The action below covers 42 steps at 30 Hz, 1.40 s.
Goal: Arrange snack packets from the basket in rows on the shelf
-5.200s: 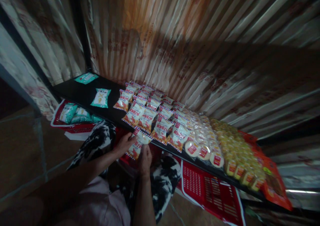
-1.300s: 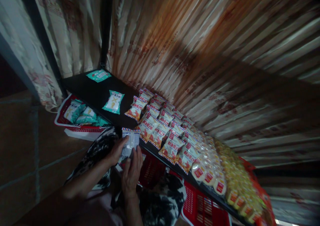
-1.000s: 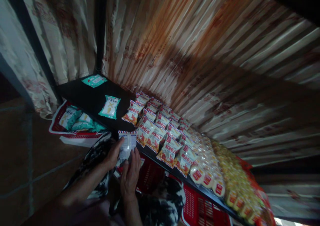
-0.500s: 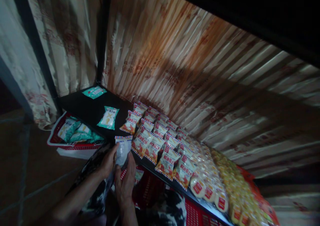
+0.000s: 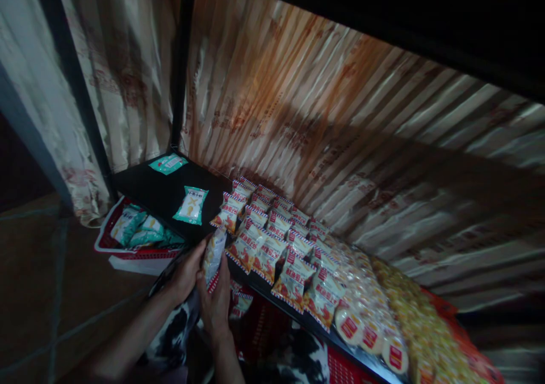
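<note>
Both my hands grip one red-and-white snack packet (image 5: 213,250) just below the front edge of a black shelf (image 5: 159,186). My left hand (image 5: 185,270) holds its left side, and my right hand (image 5: 216,304) holds it from below with fingers closed. The packet is turned edge-on, beside rows of the same red-and-white packets (image 5: 268,236) laid on the shelf. Two teal packets (image 5: 191,205) lie apart on the shelf's left end.
Round white-and-red packets (image 5: 366,330) and yellow packets (image 5: 426,338) fill the shelf's right part. A red basket with teal packets (image 5: 136,233) sits on the floor at left. Another red basket (image 5: 255,327) is below my hands. Striped curtain cloth hangs behind.
The packet in my hands has turned from back-side-up to edge-on and moved slightly toward the shelf rows. The view tilted upward a little.
</note>
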{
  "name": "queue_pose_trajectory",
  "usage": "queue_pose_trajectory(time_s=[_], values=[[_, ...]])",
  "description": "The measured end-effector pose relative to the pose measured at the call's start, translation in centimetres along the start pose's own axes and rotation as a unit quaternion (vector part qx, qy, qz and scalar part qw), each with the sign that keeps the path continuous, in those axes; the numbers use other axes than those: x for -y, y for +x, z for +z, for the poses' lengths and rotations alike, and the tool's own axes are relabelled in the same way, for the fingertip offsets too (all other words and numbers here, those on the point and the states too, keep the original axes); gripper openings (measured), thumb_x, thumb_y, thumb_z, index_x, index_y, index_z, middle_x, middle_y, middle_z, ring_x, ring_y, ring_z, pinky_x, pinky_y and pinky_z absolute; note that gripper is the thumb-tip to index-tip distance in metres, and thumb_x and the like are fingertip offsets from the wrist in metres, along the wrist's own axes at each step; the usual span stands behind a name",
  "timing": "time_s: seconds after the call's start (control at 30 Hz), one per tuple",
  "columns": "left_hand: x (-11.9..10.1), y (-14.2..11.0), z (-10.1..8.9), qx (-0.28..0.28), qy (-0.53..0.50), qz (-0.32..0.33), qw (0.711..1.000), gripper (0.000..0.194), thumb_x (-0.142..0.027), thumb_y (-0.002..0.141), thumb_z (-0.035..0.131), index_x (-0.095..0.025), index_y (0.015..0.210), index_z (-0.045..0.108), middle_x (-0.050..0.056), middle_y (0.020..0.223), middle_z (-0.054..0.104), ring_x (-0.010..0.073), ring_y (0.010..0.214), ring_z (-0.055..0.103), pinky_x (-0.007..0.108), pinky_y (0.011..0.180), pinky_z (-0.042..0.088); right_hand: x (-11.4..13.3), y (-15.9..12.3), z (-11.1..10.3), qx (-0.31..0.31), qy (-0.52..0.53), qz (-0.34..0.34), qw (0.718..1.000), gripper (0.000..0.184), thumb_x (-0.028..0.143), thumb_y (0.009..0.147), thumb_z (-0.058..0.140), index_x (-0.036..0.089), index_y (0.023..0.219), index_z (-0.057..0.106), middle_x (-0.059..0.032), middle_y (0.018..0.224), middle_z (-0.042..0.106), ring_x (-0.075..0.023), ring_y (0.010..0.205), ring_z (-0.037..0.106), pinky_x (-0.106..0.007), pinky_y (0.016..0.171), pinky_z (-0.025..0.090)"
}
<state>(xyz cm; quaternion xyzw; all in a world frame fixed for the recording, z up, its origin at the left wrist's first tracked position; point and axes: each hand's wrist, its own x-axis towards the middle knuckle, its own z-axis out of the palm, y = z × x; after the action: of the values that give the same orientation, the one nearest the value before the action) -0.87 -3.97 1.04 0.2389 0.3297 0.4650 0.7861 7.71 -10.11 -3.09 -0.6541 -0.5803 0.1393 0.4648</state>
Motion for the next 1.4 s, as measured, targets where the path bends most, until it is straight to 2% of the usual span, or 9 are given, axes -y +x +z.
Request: queue_pose_trajectory(time_s=[0.2,0.33,0.5,0.73,0.9,1.0,1.23,1.4], values=[[0.5,0.4,-0.7,0.01,0.097,0.055,0.994,0.056,-0.05,0.083,0.047,-0.021,0.13,0.048,0.004,0.14,0.045,0.0223,0.132,0.036,0.037,0.109,0.03,0.0,0.8,0.2,-0.011,0.059,0.029,0.998,0.055,0.04,0.085,0.051,0.016,0.133,0.041,-0.0157,0.133,0.048,-0.0261,0.122,0.046,-0.045,0.099,0.04],[0.3,0.0,-0.4,-0.023,0.19,0.062,0.98,0.053,-0.048,0.08,0.051,-0.02,0.124,0.053,0.006,0.135,0.051,0.024,0.126,0.044,0.037,0.106,0.034,-0.7,0.7,0.2,-0.025,0.091,0.074,0.993,0.048,0.041,0.086,0.049,0.017,0.128,0.047,-0.0139,0.127,0.053,-0.0244,0.119,0.048,-0.043,0.098,0.04],[0.8,0.5,-0.3,-0.066,0.251,0.05,0.964,0.053,-0.04,0.069,0.061,-0.018,0.116,0.056,0.009,0.123,0.06,0.0259,0.117,0.053,0.037,0.099,0.041,-1.7,0.5,0.1,-0.012,0.15,0.145,0.978,0.057,0.047,0.085,0.047,0.016,0.132,0.042,-0.0145,0.133,0.049,-0.0242,0.122,0.047,-0.04,0.099,0.039],[1.6,1.4,-0.8,-0.074,0.279,0.072,0.955,0.054,-0.041,0.067,0.063,-0.017,0.115,0.055,0.011,0.122,0.06,0.0255,0.115,0.055,0.037,0.095,0.045,-1.7,0.9,-0.4,-0.012,0.18,0.22,0.959,0.07,0.056,0.083,0.045,0.01,0.135,0.039,-0.0166,0.133,0.049,-0.0232,0.123,0.047,-0.036,0.1,0.039],[1.0,1.6,-0.8,-0.075,0.28,0.066,0.955,0.055,-0.044,0.067,0.064,-0.018,0.115,0.054,0.01,0.119,0.062,0.0251,0.112,0.057,0.035,0.091,0.047,-1.3,1.6,-0.8,-0.01,0.199,0.197,0.96,0.064,0.051,0.086,0.043,0.014,0.137,0.037,-0.0132,0.14,0.043,-0.0207,0.13,0.039,-0.036,0.105,0.033],[0.9,2.0,-1.0,-0.077,0.282,0.073,0.954,0.057,-0.041,0.066,0.065,-0.016,0.115,0.053,0.011,0.116,0.063,0.0253,0.108,0.059,0.036,0.089,0.048,-1.3,2.1,-0.7,-0.009,0.192,0.186,0.964,0.062,0.049,0.087,0.042,0.013,0.137,0.038,-0.0135,0.139,0.044,-0.0208,0.132,0.036,-0.037,0.106,0.032],[1.2,3.2,-1.6,-0.1,0.303,0.104,0.942,0.05,-0.034,0.064,0.064,-0.015,0.109,0.053,0.011,0.108,0.066,0.0243,0.1,0.062,0.037,0.087,0.049,-1.9,2.9,-0.1,-0.028,0.118,0.15,0.981,0.058,0.045,0.088,0.041,0.011,0.135,0.041,-0.0166,0.134,0.048,-0.0234,0.125,0.045,-0.039,0.103,0.036],[0.8,4.7,-1.1,-0.127,0.334,0.145,0.923,0.049,-0.033,0.065,0.062,-0.014,0.11,0.053,0.011,0.104,0.066,0.0234,0.095,0.064,0.038,0.085,0.05,-2.0,4.2,-0.1,-0.07,0.037,0.071,0.994,0.054,0.04,0.088,0.042,0.011,0.134,0.04,-0.0182,0.134,0.047,-0.0256,0.124,0.044,-0.044,0.101,0.037]])
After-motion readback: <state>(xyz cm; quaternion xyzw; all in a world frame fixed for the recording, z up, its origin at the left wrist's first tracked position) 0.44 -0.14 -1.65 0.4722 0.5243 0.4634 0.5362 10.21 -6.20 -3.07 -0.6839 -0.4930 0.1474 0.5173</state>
